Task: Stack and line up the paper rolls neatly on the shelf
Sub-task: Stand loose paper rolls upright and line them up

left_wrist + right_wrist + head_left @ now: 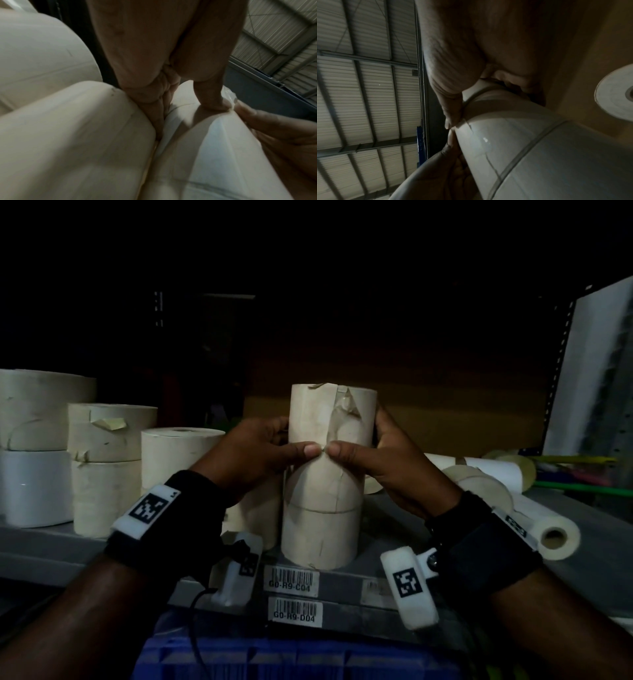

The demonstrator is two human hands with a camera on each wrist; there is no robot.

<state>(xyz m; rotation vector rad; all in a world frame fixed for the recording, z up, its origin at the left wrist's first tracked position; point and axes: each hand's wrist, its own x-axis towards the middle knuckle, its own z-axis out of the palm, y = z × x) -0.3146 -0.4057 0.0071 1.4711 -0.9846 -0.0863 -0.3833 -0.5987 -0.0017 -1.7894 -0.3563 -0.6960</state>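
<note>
top roll (330, 419): we clasp it with left hand (255, 453) and right hand (387, 460), atop the lower rolls (320, 529) at the shelf (342, 580) edge;
risk: uneven squeeze could tip the stack (it stands narrow)

Both forearms reach forward side by side, each with a dark wrist strap carrying a white tagged block. The left hand (255, 455) and the right hand (387, 463) face each other, palms turned inward and curled round the middle paper roll (330, 474) of an upright stack between them. The two thumbs lie across its near side, tips touching; the fingers wrap behind.
</note>
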